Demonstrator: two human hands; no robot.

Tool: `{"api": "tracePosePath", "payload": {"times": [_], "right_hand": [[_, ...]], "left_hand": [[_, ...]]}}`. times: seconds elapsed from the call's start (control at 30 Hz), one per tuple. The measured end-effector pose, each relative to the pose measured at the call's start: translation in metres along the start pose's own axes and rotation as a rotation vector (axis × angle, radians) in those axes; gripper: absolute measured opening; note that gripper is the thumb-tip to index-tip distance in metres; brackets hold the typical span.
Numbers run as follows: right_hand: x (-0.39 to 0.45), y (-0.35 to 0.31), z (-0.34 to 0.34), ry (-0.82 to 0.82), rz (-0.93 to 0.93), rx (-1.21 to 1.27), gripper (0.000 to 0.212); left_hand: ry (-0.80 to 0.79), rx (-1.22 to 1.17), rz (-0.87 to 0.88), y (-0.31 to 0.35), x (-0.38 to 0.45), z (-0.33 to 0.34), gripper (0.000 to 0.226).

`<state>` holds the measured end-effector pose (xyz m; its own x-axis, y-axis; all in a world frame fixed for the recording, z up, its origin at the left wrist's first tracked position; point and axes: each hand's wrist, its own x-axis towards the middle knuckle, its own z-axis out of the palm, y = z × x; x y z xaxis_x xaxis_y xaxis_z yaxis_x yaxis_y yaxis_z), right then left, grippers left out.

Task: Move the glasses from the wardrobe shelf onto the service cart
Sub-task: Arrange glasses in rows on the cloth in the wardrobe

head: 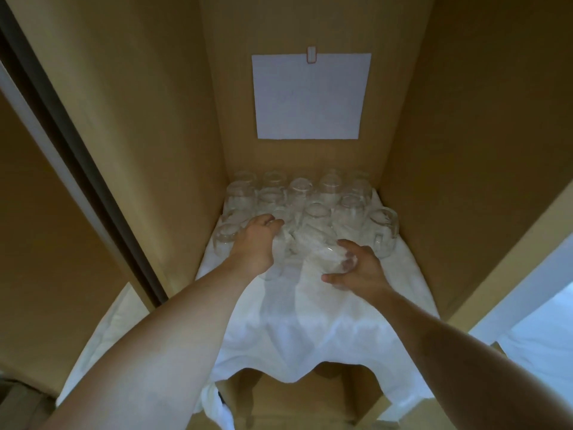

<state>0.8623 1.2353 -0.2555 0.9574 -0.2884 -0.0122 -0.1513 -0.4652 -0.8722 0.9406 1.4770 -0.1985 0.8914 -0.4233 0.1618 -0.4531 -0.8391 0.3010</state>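
Several clear glasses (pixel 328 187) stand upside down in rows at the back of the wardrobe shelf, on a white cloth (pixel 310 321). My right hand (pixel 359 271) grips one clear glass (pixel 328 259) near the front of the group, thumb below it and fingers curled over its far side. My left hand (pixel 257 240) reaches in over the left part of the group, its fingers curled over a glass (pixel 279 218); the grip itself is hidden by the hand. A glass mug (pixel 383 234) with a handle stands at the right.
Wooden side walls (pixel 148 150) close the shelf in on left and right. A white sheet of paper (pixel 310 96) hangs on the back panel. The cloth drapes over the shelf's front edge. A dark sliding-door frame (pixel 77 156) runs along the left.
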Motion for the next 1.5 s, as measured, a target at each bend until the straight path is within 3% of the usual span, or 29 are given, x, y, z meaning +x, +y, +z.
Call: {"api": "tracePosePath", "payload": {"times": [0.3, 0.63, 1.23, 1.5], "right_hand": [[0.014, -0.047, -0.039, -0.066, -0.205, -0.373, 0.099], [0.010, -0.085, -0.001, -0.169, -0.386, -0.737, 0.101], [0.011, -0.100, 0.025, -0.171, -0.382, -0.733, 0.097], [0.016, -0.098, 0.003, -0.161, -0.293, -0.701, 0.097]], "left_hand": [[0.002, -0.072, -0.013, -0.003, 0.001, 0.003, 0.094], [0.017, -0.067, 0.003, -0.006, 0.000, 0.006, 0.093], [0.021, 0.007, 0.031, -0.010, 0.005, 0.007, 0.089], [-0.109, 0.116, 0.016, 0.005, 0.013, -0.011, 0.086]]}}
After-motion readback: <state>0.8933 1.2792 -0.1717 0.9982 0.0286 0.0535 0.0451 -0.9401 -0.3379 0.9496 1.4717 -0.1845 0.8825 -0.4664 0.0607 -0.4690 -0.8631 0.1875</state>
